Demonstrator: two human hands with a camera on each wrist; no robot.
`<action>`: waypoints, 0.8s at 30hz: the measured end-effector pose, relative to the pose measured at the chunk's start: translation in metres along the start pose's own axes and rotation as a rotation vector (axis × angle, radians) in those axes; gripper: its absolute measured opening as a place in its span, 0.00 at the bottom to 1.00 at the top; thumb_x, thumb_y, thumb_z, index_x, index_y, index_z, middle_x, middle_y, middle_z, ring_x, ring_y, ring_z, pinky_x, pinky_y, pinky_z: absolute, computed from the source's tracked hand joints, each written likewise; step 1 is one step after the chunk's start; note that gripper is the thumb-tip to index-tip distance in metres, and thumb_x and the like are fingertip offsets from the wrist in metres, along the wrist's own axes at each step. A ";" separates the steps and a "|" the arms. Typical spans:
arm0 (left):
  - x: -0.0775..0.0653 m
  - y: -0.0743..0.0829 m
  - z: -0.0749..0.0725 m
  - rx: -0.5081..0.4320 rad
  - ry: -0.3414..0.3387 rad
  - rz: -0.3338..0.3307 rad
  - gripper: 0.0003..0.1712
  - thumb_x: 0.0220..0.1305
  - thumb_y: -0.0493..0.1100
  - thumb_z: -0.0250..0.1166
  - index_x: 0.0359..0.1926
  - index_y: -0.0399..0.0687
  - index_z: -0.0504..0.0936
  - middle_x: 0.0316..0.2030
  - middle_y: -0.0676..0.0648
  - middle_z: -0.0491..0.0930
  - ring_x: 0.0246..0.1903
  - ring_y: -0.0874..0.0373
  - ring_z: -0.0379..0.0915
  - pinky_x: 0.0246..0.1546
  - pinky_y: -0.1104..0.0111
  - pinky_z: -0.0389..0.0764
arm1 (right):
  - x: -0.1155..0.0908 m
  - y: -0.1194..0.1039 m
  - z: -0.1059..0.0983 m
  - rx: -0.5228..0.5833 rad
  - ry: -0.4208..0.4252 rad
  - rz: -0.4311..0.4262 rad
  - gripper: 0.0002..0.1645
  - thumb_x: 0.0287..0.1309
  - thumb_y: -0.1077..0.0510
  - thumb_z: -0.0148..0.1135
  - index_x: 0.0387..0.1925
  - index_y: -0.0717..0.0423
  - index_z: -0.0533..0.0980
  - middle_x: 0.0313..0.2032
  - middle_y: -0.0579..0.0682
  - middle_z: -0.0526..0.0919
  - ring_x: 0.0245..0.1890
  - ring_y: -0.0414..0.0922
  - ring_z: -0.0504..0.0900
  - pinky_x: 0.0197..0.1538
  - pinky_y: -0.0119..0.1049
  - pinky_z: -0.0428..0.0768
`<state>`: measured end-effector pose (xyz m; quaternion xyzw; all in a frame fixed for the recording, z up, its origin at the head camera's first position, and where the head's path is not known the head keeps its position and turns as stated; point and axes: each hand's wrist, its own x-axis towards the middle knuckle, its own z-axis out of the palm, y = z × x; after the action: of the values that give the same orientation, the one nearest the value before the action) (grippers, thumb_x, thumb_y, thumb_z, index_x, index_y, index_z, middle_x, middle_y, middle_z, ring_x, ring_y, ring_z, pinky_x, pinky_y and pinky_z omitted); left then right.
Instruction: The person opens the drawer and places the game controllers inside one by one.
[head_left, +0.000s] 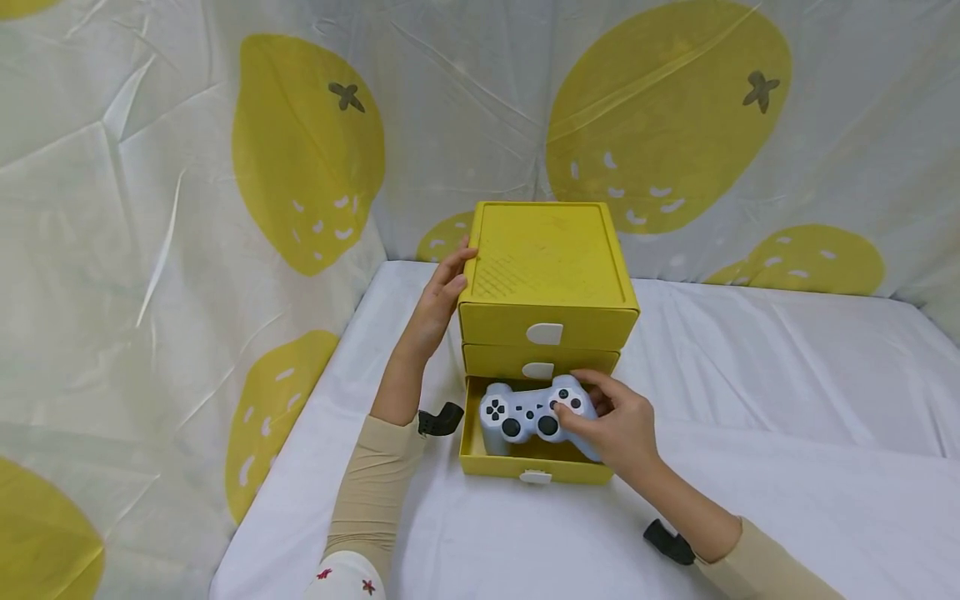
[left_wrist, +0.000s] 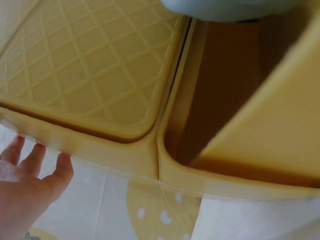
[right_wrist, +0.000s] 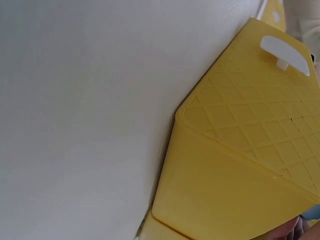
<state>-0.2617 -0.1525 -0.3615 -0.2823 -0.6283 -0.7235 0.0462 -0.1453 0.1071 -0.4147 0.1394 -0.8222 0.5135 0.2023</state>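
Observation:
A yellow drawer unit (head_left: pixel 555 250) stands on a white-covered surface, its bottom drawer (head_left: pixel 487 465) pulled out toward me. Over that drawer is a pale blue game controller (head_left: pixel 529 402), buttons facing up. My right hand (head_left: pixel 621 423) pinches the controller's right side, thumb on top. Against the unit's left side rests my left hand (head_left: pixel 437 310), with its fingertips touching the wall near the top edge. The left wrist view shows the fingers (left_wrist: pixel 32 162) on the yellow side wall. Only a sliver of my right hand (right_wrist: pixel 290 231) appears in the right wrist view.
Both upper drawers are closed, each with a white pull tab (head_left: pixel 544 334). White cloth (head_left: pixel 750 367) spreads around the unit. A lemon-print curtain (head_left: pixel 465 108) hangs behind and to the left. Black wrist pieces (head_left: pixel 441 419) stick out beside both forearms.

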 end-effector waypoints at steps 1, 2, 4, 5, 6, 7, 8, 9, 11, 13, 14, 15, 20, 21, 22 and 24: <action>0.000 0.000 0.000 0.001 0.000 0.000 0.31 0.70 0.47 0.47 0.68 0.34 0.59 0.76 0.51 0.44 0.73 0.62 0.42 0.71 0.61 0.48 | 0.000 0.001 0.000 -0.014 -0.007 -0.012 0.23 0.38 0.63 0.78 0.42 0.58 0.83 0.23 0.44 0.78 0.21 0.37 0.73 0.24 0.24 0.73; 0.000 0.000 0.000 0.001 0.000 -0.001 0.31 0.70 0.47 0.47 0.68 0.34 0.59 0.76 0.51 0.44 0.73 0.62 0.42 0.71 0.62 0.48 | 0.000 0.002 0.001 -0.030 -0.013 -0.025 0.23 0.38 0.63 0.77 0.42 0.58 0.83 0.23 0.44 0.78 0.21 0.37 0.73 0.25 0.24 0.73; 0.000 -0.001 0.000 0.001 0.000 -0.001 0.31 0.70 0.47 0.47 0.68 0.35 0.59 0.76 0.51 0.44 0.73 0.62 0.42 0.71 0.62 0.48 | -0.001 0.004 0.002 -0.059 -0.022 -0.048 0.22 0.38 0.62 0.77 0.42 0.58 0.83 0.23 0.43 0.78 0.22 0.36 0.73 0.25 0.24 0.73; 0.000 0.000 -0.001 0.000 0.000 0.000 0.31 0.70 0.47 0.47 0.68 0.35 0.59 0.76 0.51 0.44 0.73 0.62 0.41 0.71 0.62 0.48 | -0.001 0.005 0.002 -0.073 -0.023 -0.057 0.22 0.38 0.61 0.77 0.41 0.58 0.83 0.23 0.43 0.78 0.22 0.36 0.73 0.26 0.23 0.73; 0.000 0.000 -0.001 -0.001 0.000 0.001 0.31 0.70 0.47 0.47 0.68 0.35 0.59 0.76 0.51 0.44 0.73 0.61 0.41 0.71 0.61 0.48 | -0.001 0.005 0.002 -0.087 -0.024 -0.066 0.22 0.38 0.61 0.77 0.41 0.58 0.83 0.23 0.43 0.78 0.22 0.36 0.73 0.26 0.23 0.73; 0.000 0.000 0.000 -0.001 -0.001 0.002 0.31 0.70 0.47 0.47 0.68 0.35 0.59 0.76 0.51 0.44 0.73 0.61 0.41 0.71 0.61 0.48 | -0.001 0.006 0.002 -0.099 -0.024 -0.070 0.22 0.38 0.60 0.77 0.41 0.58 0.83 0.23 0.42 0.78 0.22 0.36 0.73 0.26 0.23 0.73; -0.001 0.000 0.000 -0.002 -0.002 0.003 0.30 0.70 0.46 0.46 0.68 0.35 0.59 0.76 0.51 0.44 0.73 0.61 0.41 0.71 0.61 0.48 | -0.001 0.006 0.003 -0.108 -0.025 -0.071 0.22 0.39 0.60 0.77 0.41 0.58 0.83 0.22 0.42 0.77 0.22 0.36 0.73 0.26 0.24 0.73; 0.000 0.000 0.000 -0.002 -0.002 0.004 0.30 0.70 0.46 0.46 0.68 0.35 0.59 0.76 0.51 0.43 0.73 0.60 0.41 0.71 0.61 0.48 | 0.000 0.006 0.003 -0.116 -0.025 -0.071 0.22 0.39 0.60 0.77 0.41 0.58 0.83 0.22 0.42 0.77 0.22 0.36 0.73 0.25 0.25 0.73; -0.001 0.000 0.000 -0.001 -0.002 0.004 0.30 0.71 0.46 0.46 0.68 0.35 0.59 0.76 0.50 0.43 0.74 0.60 0.41 0.71 0.61 0.48 | 0.000 0.007 0.002 -0.134 -0.030 -0.063 0.22 0.39 0.59 0.77 0.41 0.59 0.83 0.22 0.43 0.77 0.23 0.37 0.73 0.26 0.26 0.73; -0.001 0.000 0.000 0.001 0.000 0.000 0.31 0.71 0.47 0.47 0.68 0.35 0.59 0.76 0.51 0.43 0.74 0.60 0.41 0.71 0.61 0.48 | 0.001 0.007 0.002 -0.159 -0.044 -0.048 0.23 0.40 0.58 0.77 0.42 0.59 0.82 0.22 0.43 0.77 0.23 0.38 0.73 0.26 0.28 0.73; 0.000 -0.001 0.000 0.002 0.001 -0.001 0.32 0.71 0.50 0.48 0.69 0.35 0.59 0.76 0.51 0.44 0.73 0.61 0.41 0.71 0.61 0.48 | 0.001 0.007 0.002 -0.173 -0.054 -0.038 0.24 0.40 0.57 0.77 0.42 0.60 0.82 0.23 0.44 0.77 0.24 0.39 0.73 0.26 0.29 0.73; 0.000 -0.001 0.000 0.005 0.003 -0.004 0.34 0.71 0.53 0.50 0.68 0.35 0.59 0.76 0.51 0.44 0.73 0.61 0.41 0.71 0.61 0.48 | 0.002 0.006 0.001 -0.189 -0.066 -0.026 0.24 0.41 0.56 0.77 0.43 0.60 0.82 0.23 0.44 0.77 0.24 0.39 0.73 0.26 0.30 0.73; 0.001 -0.003 -0.001 0.025 0.010 -0.016 0.49 0.63 0.69 0.57 0.69 0.37 0.60 0.76 0.52 0.45 0.73 0.62 0.40 0.71 0.59 0.48 | 0.002 0.004 -0.002 -0.262 -0.151 0.027 0.24 0.47 0.53 0.74 0.45 0.62 0.80 0.25 0.45 0.76 0.26 0.41 0.72 0.27 0.33 0.72; 0.001 -0.003 -0.002 0.028 0.010 -0.016 0.49 0.62 0.70 0.57 0.69 0.37 0.60 0.76 0.52 0.45 0.73 0.62 0.40 0.71 0.59 0.48 | 0.002 0.003 -0.003 -0.274 -0.170 0.033 0.24 0.48 0.53 0.73 0.45 0.62 0.80 0.25 0.45 0.76 0.26 0.41 0.72 0.28 0.33 0.71; 0.001 -0.003 -0.002 0.028 0.009 -0.014 0.49 0.62 0.70 0.57 0.69 0.37 0.60 0.76 0.52 0.45 0.73 0.62 0.40 0.71 0.59 0.48 | 0.003 0.002 -0.004 -0.284 -0.191 0.039 0.24 0.50 0.53 0.73 0.46 0.62 0.79 0.25 0.45 0.76 0.26 0.41 0.72 0.28 0.34 0.71; 0.001 -0.004 -0.003 0.023 0.005 -0.008 0.46 0.65 0.67 0.56 0.69 0.37 0.60 0.76 0.51 0.44 0.73 0.62 0.39 0.71 0.59 0.48 | 0.005 -0.001 -0.006 -0.307 -0.232 0.044 0.24 0.52 0.52 0.71 0.47 0.62 0.79 0.25 0.46 0.76 0.26 0.42 0.72 0.28 0.35 0.71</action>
<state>-0.2646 -0.1540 -0.3646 -0.2774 -0.6377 -0.7170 0.0479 -0.1480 0.1118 -0.4097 0.1473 -0.9115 0.3668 0.1137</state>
